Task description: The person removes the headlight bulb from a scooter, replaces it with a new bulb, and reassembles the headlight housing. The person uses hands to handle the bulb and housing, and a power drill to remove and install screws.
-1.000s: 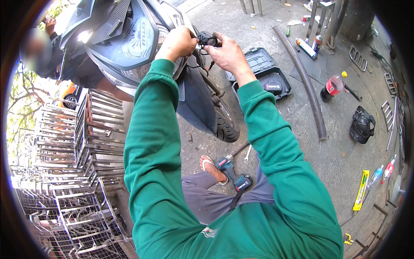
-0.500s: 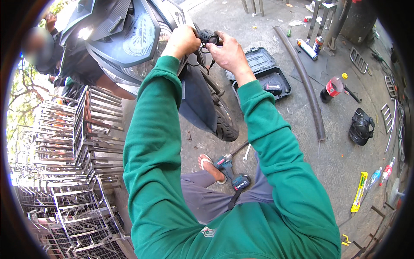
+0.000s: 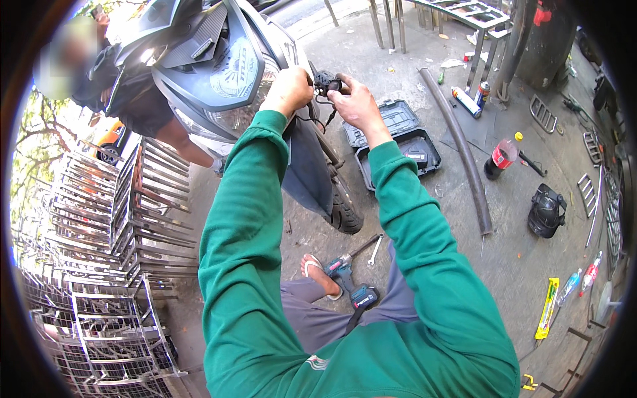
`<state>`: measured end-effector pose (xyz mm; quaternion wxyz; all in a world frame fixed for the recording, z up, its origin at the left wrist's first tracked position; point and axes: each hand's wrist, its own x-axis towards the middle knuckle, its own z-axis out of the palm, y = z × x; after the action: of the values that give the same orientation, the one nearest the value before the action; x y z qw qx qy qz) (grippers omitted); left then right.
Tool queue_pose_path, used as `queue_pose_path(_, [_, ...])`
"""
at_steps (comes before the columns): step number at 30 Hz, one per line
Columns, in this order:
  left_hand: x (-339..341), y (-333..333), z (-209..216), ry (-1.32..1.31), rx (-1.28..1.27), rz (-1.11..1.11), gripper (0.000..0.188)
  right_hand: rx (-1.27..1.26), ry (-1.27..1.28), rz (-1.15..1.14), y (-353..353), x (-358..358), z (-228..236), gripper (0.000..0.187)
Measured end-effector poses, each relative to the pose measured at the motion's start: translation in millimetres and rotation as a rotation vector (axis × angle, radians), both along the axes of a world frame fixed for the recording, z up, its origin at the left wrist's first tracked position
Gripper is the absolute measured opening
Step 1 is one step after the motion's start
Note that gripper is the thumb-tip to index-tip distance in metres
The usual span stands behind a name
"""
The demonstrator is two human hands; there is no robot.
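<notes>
Beside the front of a grey motor scooter, my two hands meet at a small black lamp-like part with a round face and a thin dark wire below it. My left hand is closed at its left side, with the fingertips partly hidden. Fingers of my right hand pinch its right side. Under my hands are the scooter's dark front fender and front tyre. A cordless impact wrench lies on the ground by my foot, with a spanner next to it.
An open black tool case lies right of the wheel, beyond it a long metal pipe. A cola bottle, spray cans and a black cap are further right. Metal frames stack at left; another person is beside the scooter.
The view has shifted, so the scooter and my hands appear a little lower. Both hands stay at the black part, which has turned slightly between them.
</notes>
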<state>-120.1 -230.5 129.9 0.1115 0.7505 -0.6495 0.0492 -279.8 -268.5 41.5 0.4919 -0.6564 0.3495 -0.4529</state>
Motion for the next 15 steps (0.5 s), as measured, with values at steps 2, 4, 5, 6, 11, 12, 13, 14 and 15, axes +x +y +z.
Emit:
queue_pose_path(2, [1.7,-1.8,1.0,-0.05,-0.001,-0.012,0.025,-0.005,0.001,0.006,-3.0,1.3,-5.1,0.067])
queue_pose_path(4, [2.2,-5.7,-0.6,-0.061,-0.02,0.0,0.027,0.007,0.013,0.018,-7.1,4.2,-10.8,0.069])
queue_pose_path(5, [2.7,-7.7,-2.6,-0.072,-0.022,-0.002,0.027,0.003,0.014,0.023,-9.8,5.6,-13.9,0.069])
queue_pose_path(6, [3.6,-9.8,-4.8,-0.081,-0.033,-0.003,0.027,-0.003,0.019,0.037,-12.4,7.3,-16.9,0.07])
queue_pose_path(11, [5.9,-14.9,-21.6,-0.116,-0.12,-0.058,0.019,-0.083,0.061,0.081,-28.6,8.7,-25.5,0.058])
queue_pose_path(12, [3.2,-14.0,-23.6,-0.165,-0.07,-0.036,0.018,0.001,0.044,0.19,-32.0,3.5,-24.2,0.056])
queue_pose_path(13, [1.2,-10.6,-24.5,-0.126,-0.081,-0.018,0.019,0.082,0.018,0.14,-32.0,6.8,-24.6,0.051])
queue_pose_path(14, [-3.5,-5.9,-24.8,-0.08,-0.128,0.008,0.02,0.069,-0.028,0.183,-33.1,6.2,-23.2,0.056])
queue_pose_path(15, [-10.3,2.0,-24.4,-0.035,-0.137,0.046,0.022,0.204,-0.122,0.231,-32.6,4.1,-21.9,0.063])
